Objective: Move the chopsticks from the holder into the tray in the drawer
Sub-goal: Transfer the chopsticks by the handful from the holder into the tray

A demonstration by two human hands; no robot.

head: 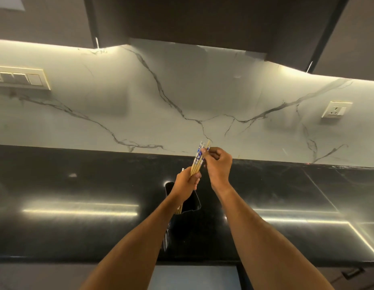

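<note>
A bunch of wooden chopsticks with blue-and-white patterned tops is held above the black holder on the dark counter. My left hand grips the bunch around its lower part. My right hand pinches the patterned upper ends from the right. More chopstick ends show inside the holder, partly hidden by my left forearm. At the bottom centre, between my forearms, the open drawer shows a pale bluish inside; the tray cannot be made out.
The glossy black countertop runs left to right with bright light strips reflected on it. Behind it stands a white marble backsplash with a switch panel at left and a socket at right. Dark cabinets hang overhead.
</note>
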